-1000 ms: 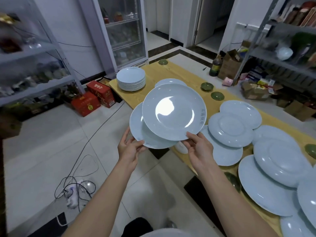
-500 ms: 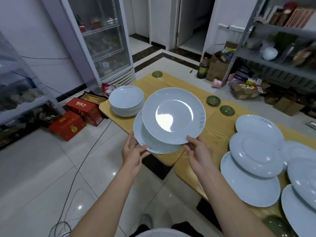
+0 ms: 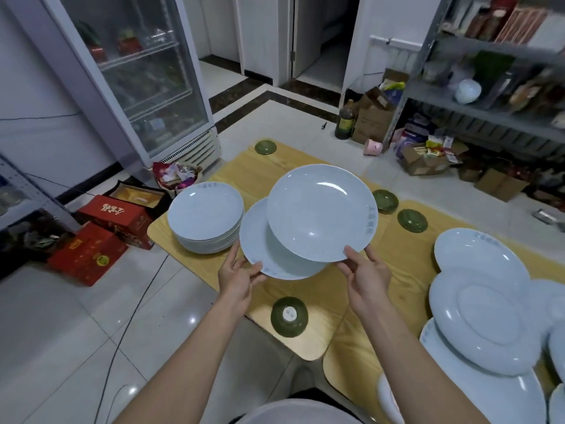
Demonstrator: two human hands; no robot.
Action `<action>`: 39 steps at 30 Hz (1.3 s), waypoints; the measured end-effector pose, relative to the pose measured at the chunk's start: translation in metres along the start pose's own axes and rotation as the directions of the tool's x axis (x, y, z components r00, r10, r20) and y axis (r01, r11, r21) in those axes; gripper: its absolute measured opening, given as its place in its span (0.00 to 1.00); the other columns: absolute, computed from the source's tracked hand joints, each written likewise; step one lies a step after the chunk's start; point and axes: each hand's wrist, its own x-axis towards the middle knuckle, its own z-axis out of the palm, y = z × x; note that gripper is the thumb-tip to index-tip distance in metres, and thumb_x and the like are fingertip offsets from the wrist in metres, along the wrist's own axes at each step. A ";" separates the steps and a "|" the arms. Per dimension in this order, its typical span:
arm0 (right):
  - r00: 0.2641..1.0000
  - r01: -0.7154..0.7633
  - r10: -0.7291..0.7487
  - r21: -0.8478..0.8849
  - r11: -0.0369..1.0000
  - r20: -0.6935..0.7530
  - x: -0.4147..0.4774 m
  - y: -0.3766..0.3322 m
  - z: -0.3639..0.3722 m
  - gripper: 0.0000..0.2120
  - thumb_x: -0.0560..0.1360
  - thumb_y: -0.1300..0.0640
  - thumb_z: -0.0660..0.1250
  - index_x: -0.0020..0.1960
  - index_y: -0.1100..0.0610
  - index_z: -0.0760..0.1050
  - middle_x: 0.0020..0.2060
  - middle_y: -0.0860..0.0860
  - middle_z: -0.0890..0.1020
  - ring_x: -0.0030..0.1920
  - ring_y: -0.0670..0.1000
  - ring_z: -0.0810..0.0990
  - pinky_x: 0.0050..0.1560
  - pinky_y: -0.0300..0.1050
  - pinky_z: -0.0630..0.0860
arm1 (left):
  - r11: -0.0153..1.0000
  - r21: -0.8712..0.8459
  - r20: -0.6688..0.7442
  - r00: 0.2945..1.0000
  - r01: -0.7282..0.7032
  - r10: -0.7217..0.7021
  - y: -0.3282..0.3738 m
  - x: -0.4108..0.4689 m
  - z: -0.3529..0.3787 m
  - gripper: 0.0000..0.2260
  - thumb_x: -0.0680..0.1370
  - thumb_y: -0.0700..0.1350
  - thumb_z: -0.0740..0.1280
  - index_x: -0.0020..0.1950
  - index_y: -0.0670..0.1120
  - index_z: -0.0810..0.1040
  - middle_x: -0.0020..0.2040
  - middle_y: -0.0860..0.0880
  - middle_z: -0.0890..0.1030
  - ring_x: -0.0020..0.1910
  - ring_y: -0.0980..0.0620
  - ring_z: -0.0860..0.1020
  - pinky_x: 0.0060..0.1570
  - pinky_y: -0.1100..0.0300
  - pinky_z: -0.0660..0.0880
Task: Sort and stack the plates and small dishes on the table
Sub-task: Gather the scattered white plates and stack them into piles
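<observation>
Nearer stack (image 3: 204, 218) now: left grip (image 3: 237, 280) pinches lower plate (image 3: 260, 240), right grip (image 3: 365, 280) upper plate (image 3: 321, 209).

A storeroom or shop back room: a glass-door fridge (image 3: 143, 87) stands far left and metal shelves (image 3: 489, 116) crammed with goods far right. Cartons (image 3: 371, 119) and red boxes (image 3: 88, 255) sit on the tiled floor (image 3: 61, 332), and many matching plates (image 3: 204, 215) on a table (image 3: 244, 175).

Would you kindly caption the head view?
Left hand holds the lower plate, right hand the upper plate, near the stack.
</observation>
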 end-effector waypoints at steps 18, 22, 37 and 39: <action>0.968 0.051 -0.036 0.056 0.997 -0.250 0.064 0.020 0.031 0.24 0.74 0.72 0.69 0.69 0.63 0.73 0.56 0.55 0.84 0.49 0.53 0.86 0.41 0.45 0.83 | 0.954 0.254 0.098 0.976 0.162 -0.192 0.006 0.115 0.026 0.38 0.74 0.25 0.67 0.78 0.53 0.62 0.61 0.46 0.78 0.52 0.45 0.82 0.40 0.51 0.82; 0.954 0.062 -0.045 0.049 0.997 -0.297 0.061 0.029 0.032 0.23 0.74 0.72 0.69 0.68 0.63 0.74 0.55 0.54 0.85 0.49 0.54 0.86 0.44 0.47 0.83 | 0.937 0.301 0.145 0.963 0.175 -0.227 0.005 0.129 0.029 0.38 0.74 0.25 0.67 0.77 0.53 0.63 0.56 0.52 0.79 0.55 0.45 0.81 0.43 0.50 0.83; 0.921 0.002 0.023 0.063 0.998 -0.388 0.063 0.059 0.026 0.26 0.73 0.74 0.69 0.70 0.65 0.71 0.45 0.53 0.86 0.41 0.52 0.87 0.37 0.45 0.83 | 0.897 0.429 0.245 0.942 0.106 -0.228 -0.004 0.151 0.045 0.37 0.71 0.27 0.72 0.75 0.53 0.68 0.49 0.46 0.85 0.51 0.47 0.83 0.41 0.54 0.82; 0.920 -0.012 0.032 0.054 0.998 -0.390 0.066 0.062 0.026 0.26 0.73 0.74 0.69 0.70 0.66 0.71 0.45 0.54 0.86 0.41 0.53 0.87 0.38 0.45 0.84 | 0.897 0.430 0.256 0.939 0.102 -0.230 -0.007 0.151 0.047 0.37 0.71 0.28 0.72 0.75 0.54 0.69 0.49 0.46 0.84 0.50 0.48 0.83 0.39 0.55 0.82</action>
